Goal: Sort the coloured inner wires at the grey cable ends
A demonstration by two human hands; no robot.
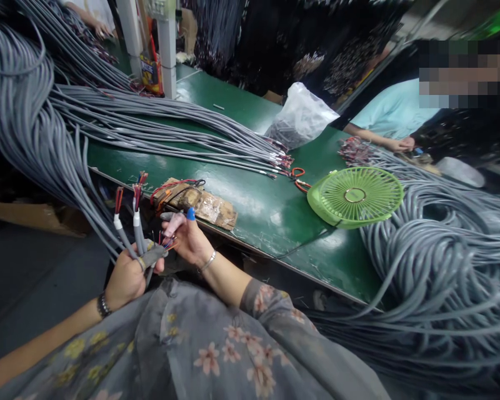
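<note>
I see the left hand (127, 278) clenched round grey cables (138, 232) at near left; I can't tell whether the right hand (191, 243) pinches thin wires (168, 241). I'd expect springy cables, fragile wires: hold behind the white wraps (117, 222)

Left of frame, grey sheathed cables (54, 139); centre, a green desk (258, 205); right, a lime-green fan (355, 195); bottom, a grey shirt (183, 339) with pink and yellow flowers.

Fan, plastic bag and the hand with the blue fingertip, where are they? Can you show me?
Fan (355, 195), head view: the round middle.
Plastic bag (304, 115), head view: its cloudy side.
Right hand (194, 243), head view: its middle, near the thumb's base.
</note>
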